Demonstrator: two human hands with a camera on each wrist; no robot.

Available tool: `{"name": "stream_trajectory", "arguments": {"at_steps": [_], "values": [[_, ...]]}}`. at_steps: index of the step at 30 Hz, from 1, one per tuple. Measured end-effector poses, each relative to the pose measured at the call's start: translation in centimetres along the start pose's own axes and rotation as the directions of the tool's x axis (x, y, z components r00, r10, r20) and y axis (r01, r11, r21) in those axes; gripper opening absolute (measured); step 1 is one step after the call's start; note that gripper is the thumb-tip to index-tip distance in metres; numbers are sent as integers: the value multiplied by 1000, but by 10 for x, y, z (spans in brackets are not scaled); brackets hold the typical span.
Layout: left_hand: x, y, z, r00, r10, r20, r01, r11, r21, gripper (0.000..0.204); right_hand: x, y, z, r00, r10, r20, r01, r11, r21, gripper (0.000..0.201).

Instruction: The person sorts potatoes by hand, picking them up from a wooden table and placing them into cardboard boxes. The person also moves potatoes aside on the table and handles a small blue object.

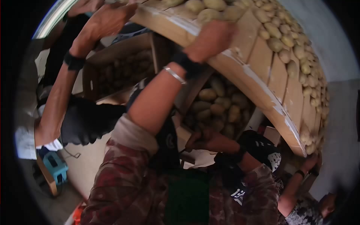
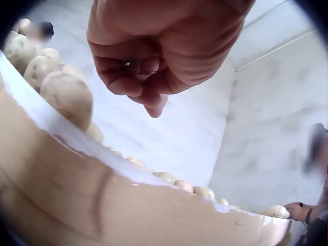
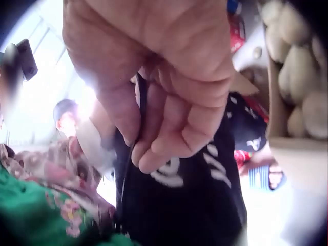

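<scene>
In the head view my left hand (image 1: 213, 40) is blurred above the wooden table's edge (image 1: 234, 78), near potatoes (image 1: 209, 15). The left wrist view shows this hand (image 2: 159, 51) with fingers curled beside the raised table edge (image 2: 61, 154); a tiny shiny spot shows among them, and no held object can be made out. Lower down, my right hand (image 1: 210, 141) is in front of a crate of potatoes (image 1: 217, 108). Seen from the right wrist, the hand (image 3: 159, 92) pinches a thin black cord (image 3: 126, 171) between thumb and fingers, before black cloth with white marks (image 3: 179, 205).
Many potatoes (image 1: 305, 67) lie along the slatted table top. Another person's arm (image 1: 62, 93) reaches in at the left, beside a second crate (image 1: 116, 52). A further person's arm (image 1: 296, 183) is at the lower right. A teal stool (image 1: 56, 167) stands at the lower left.
</scene>
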State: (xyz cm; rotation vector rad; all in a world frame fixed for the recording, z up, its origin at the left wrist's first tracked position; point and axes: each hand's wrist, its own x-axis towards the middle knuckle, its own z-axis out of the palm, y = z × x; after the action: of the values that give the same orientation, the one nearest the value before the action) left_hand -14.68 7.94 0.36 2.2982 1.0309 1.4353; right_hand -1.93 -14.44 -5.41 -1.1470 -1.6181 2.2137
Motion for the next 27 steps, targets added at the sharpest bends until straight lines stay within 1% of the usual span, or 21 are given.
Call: {"name": "stream_trajectory", "arguments": {"at_steps": [1, 2, 3, 5, 6, 8, 9, 10, 11, 13, 14, 15, 17, 18, 20, 22, 23, 24, 25, 26, 27], "values": [[24, 13, 18, 987, 158, 23, -160, 982, 105, 15, -3, -10, -11, 998, -59, 5, 58, 996, 64, 12], [-3, -4, -19, 993, -93, 70, 91, 996, 23, 16, -9, -19, -26, 993, -122, 8, 120, 985, 123, 12], [-6, -4, -24, 988, -146, 50, 150, 984, -94, 18, -19, -28, -43, 987, -156, -40, 159, 981, 114, 12], [-7, -3, -27, 976, -219, 18, 219, 965, -141, 21, -43, -41, -73, 980, -108, -166, 112, 994, 18, 11], [-6, -2, -25, 977, -215, 17, 215, 967, -140, 19, -55, -44, -79, 973, -126, -191, 131, 991, 11, 11], [-1, 3, -15, 977, -213, 13, 213, 965, -155, 17, -69, -51, -89, 883, -254, -395, 279, 960, 5, 9], [2, 6, -8, 978, -210, 20, 210, 961, -182, 18, -73, -50, -97, 871, -274, -409, 299, 954, -3, 9], [4, 11, 0, 973, -229, 35, 232, 956, -178, 18, -79, -48, -103, 778, -349, -522, 405, 914, -8, 10], [6, 16, 9, 976, -214, 41, 218, 957, -190, 18, -87, -48, -109, 671, -401, -624, 496, 868, -25, 12], [7, 27, 22, 984, -137, 115, 154, 975, -158, 20, -105, -51, -119, 536, -393, -747, 570, 821, -23, 12], [7, 36, 29, 990, -71, 119, 83, 992, -94, 19, -113, -55, -123, 476, -370, -798, 576, 817, -36, 14], [8, 42, 35, 992, 36, 119, -28, 997, -75, 20, -121, -58, -127, 411, -344, -844, 583, 811, -47, 16], [7, 53, 42, 972, 6, 235, 20, 994, -107, 19, -134, -55, -149, 318, -361, -876, 537, 830, -147, 25], [6, 57, 46, 974, 7, 228, 20, 993, -116, 19, -143, -57, -161, 316, -364, -876, 529, 834, -155, 25], [5, 58, 48, 961, 12, 277, 22, 993, -117, 19, -152, -68, -194, 263, -369, -891, 314, 906, -283, 35], [5, 54, 44, 953, 24, 302, 10, 994, -112, 19, -150, -79, -242, 217, -417, -883, 105, 909, -403, 51], [6, 53, 45, 946, 40, 320, -3, 993, -116, 19, -148, -91, -258, 204, -440, -875, -68, 885, -461, 60], [7, 49, 45, 957, 72, 279, -45, 994, -103, 19, -144, -104, -272, 205, -456, -866, -240, 834, -496, 70], [4, 42, 43, 963, 87, 254, -68, 994, -82, 20, -138, -108, -301, 232, -563, -794, -288, 739, -608, 78], [4, 36, 39, 958, 71, 279, -70, 997, -13, 20, -127, -103, -324, 277, -645, -712, -320, 637, -702, 86], [5, 32, 36, 950, 57, 307, -77, 996, 52, 20, -121, -112, -326, 350, -587, -730, -243, 695, -676, 91]]}}
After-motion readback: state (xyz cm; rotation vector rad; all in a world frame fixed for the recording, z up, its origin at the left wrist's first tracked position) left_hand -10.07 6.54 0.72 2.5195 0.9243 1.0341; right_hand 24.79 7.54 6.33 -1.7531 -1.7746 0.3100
